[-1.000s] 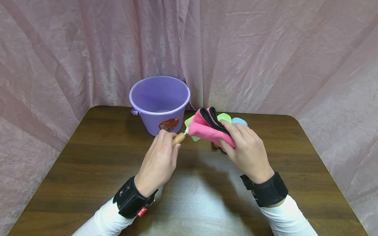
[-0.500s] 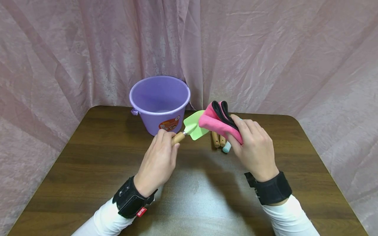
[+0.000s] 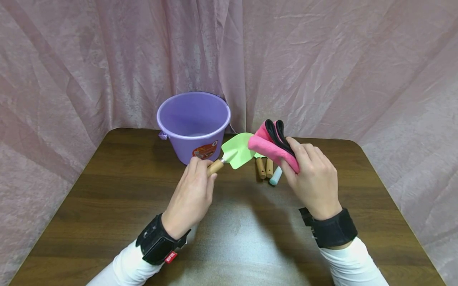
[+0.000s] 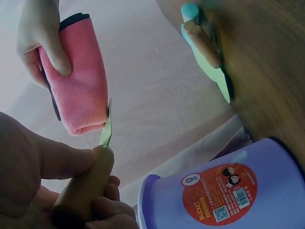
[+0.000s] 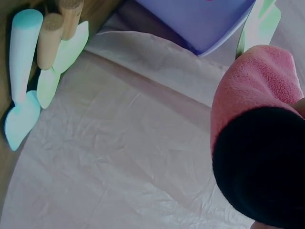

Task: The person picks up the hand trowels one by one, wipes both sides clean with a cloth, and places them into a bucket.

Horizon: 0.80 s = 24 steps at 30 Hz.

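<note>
Though two hands [image 3: 190, 194] [image 3: 316, 180], one pink cloth [image 3: 270, 149].

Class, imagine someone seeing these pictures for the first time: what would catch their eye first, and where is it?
Probably the purple bucket, upright near the far edge of the table. Next, perhaps, the bright pink cloth, held up in the right hand. Between them in the head view, the green blade of the shovel stands out, its handle in the left hand.
</note>
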Each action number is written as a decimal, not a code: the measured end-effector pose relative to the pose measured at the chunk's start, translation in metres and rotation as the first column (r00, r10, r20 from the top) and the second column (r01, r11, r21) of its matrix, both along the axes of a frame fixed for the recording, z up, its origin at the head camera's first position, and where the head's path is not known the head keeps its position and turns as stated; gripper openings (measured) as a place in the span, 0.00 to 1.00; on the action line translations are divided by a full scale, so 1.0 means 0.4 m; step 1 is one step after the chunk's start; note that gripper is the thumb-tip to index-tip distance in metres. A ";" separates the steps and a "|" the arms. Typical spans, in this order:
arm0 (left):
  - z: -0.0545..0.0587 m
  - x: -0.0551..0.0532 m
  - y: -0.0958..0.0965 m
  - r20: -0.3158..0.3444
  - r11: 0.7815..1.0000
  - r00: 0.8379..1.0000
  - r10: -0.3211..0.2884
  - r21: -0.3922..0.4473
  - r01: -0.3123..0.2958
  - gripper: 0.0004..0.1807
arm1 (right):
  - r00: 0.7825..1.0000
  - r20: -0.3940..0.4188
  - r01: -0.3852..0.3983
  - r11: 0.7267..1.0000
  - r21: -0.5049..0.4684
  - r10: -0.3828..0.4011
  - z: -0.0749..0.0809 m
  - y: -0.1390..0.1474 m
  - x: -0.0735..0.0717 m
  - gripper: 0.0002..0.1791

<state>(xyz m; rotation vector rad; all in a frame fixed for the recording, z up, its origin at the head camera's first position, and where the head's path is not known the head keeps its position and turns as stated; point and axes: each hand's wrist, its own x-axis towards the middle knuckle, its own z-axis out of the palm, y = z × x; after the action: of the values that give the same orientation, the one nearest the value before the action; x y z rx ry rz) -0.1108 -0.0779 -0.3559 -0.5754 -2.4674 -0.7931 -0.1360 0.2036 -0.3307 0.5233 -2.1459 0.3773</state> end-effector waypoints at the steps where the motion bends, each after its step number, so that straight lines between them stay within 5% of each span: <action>1: 0.000 0.000 0.000 0.003 1.000 1.000 0.000 0.002 0.000 0.15 | 1.000 -0.002 0.000 1.000 0.002 0.000 0.000 -0.001 0.001 0.25; 14: -0.002 0.002 0.006 0.027 1.000 1.000 -0.004 0.015 0.003 0.15 | 0.997 0.004 -0.076 0.997 0.001 0.076 -0.005 -0.037 0.016 0.23; 24: -0.001 0.001 0.007 0.039 1.000 0.999 0.005 0.007 -0.005 0.15 | 0.976 0.106 -0.188 0.981 -0.056 0.193 -0.010 -0.055 0.029 0.23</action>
<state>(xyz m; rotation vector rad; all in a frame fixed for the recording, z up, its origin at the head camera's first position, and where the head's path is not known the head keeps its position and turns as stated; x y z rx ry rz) -0.1104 -0.0751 -0.3562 -0.5561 -2.4997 -0.8180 -0.1246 0.1816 -0.3348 0.6989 -2.1937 0.5727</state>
